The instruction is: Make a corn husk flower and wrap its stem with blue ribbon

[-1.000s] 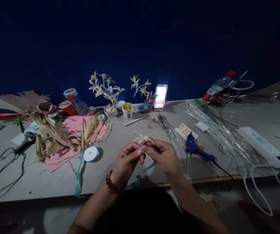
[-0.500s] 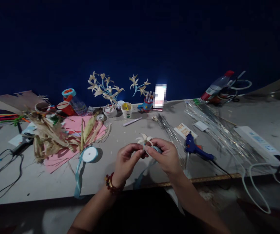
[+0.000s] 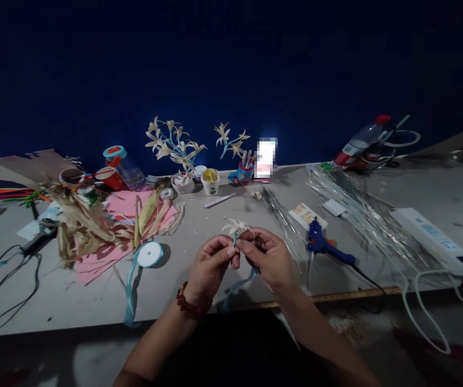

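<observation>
Over the front middle of the table, my left hand (image 3: 214,263) pinches the short stem of a cream husk flower (image 3: 238,226), which stands upright with its petals spread. My right hand (image 3: 269,259) is closed at the flower's base, thumb and finger pressed on the light blue ribbon (image 3: 241,285). The ribbon's loose length hangs below my right hand toward the table edge. Blue wrapping shows on the stem just under the petals; my fingers hide the rest. A bead bracelet sits on my left wrist.
Left of my hands lie a ribbon roll (image 3: 149,254), dried husks (image 3: 80,226) and pink sheets (image 3: 94,263). A blue glue gun (image 3: 326,247), thin wires (image 3: 282,220) and a power strip (image 3: 431,231) lie right. Finished flower sprays (image 3: 175,142) stand in cups behind.
Both hands stay together in the middle. The flower has shifted slightly left, and its blue stem shows more between my fingers. My right hand's grip on the ribbon has turned a little.
</observation>
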The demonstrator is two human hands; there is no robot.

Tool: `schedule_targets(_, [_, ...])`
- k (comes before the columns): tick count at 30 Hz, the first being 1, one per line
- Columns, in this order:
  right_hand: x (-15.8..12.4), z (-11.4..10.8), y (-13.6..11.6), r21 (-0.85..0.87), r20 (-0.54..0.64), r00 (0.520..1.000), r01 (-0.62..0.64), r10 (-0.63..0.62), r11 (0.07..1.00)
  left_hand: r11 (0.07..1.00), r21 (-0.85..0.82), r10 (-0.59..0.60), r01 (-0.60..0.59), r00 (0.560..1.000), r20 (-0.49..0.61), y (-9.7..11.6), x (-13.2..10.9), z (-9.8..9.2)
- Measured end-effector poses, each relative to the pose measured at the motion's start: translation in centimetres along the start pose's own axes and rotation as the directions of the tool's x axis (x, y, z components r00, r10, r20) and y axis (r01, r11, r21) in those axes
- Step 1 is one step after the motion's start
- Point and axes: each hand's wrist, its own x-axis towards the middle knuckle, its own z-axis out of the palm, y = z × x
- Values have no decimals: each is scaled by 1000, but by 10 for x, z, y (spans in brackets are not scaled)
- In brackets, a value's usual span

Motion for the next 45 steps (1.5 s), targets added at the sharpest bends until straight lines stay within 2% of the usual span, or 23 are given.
schedule_targets(6, [2, -4, -4, 59, 132, 988, -84, 75, 995, 980, -107, -151, 169, 975, 160, 1, 4, -5])
schedule_targets(9, [3, -7, -5, 10, 170, 985, -31, 28, 999, 957, -100, -235, 271, 932, 276, 1, 7, -6])
schedule_targets(11, [3, -9, -5, -46, 165, 985, 48, -40, 998, 955, -92, -243, 281, 924, 295, 1, 8, -5])
schedule_targets(13, [3, -11, -6, -129, 125, 983, 152, -136, 980, 983, -45, -164, 177, 965, 203, 1, 6, -3])
schedule_targets(15, [2, -11, -7, -228, 90, 971, 237, -222, 944, 992, 122, 7, -14, 998, 63, 1, 2, -3])
schedule_targets(17, [1, -11, -9, -309, 83, 958, 286, -274, 907, 911, 364, 212, -194, 977, -10, 1, -3, -3])
schedule_targets(19, [1, -10, -12, -359, 87, 948, 318, -307, 878, 782, 550, 350, -294, 937, 3, 1, -6, -3])
schedule_targets(21, [2, -9, -13, -384, 93, 943, 330, -319, 863, 708, 626, 401, -326, 916, 24, 2, -8, -4])
schedule_targets(22, [2, -8, -13, -382, 94, 944, 328, -316, 864, 708, 628, 400, -323, 916, 21, 2, -9, -4])
schedule_targets(25, [2, -7, -8, -322, 93, 960, 281, -265, 904, 821, 504, 324, -269, 946, -23, 1, -8, -3])
schedule_targets(28, [2, -7, 1, -194, 78, 980, 197, -185, 961, 953, 248, 183, -174, 983, -14, 1, -5, -2])
schedule_targets(30, [2, -7, 5, -112, 64, 989, 138, -132, 984, 991, 95, 88, -89, 996, 13, 1, -3, -2])
schedule_targets(33, [2, -6, 4, -46, 59, 996, 62, -59, 997, 998, -47, -25, 28, 998, 64, -1, 1, -2])
schedule_targets(38, [4, -5, -5, -39, 121, 992, -43, 47, 998, 982, -142, -104, 124, 985, 138, -7, 5, -6])
schedule_targets(42, [6, -7, -8, -86, 143, 990, 8, 4, 996, 964, -176, -162, 199, 965, 207, -11, 7, -8])
schedule_targets(45, [5, -8, -9, -174, 104, 992, 91, -74, 981, 980, -114, -146, 164, 977, 154, -11, 5, -8])
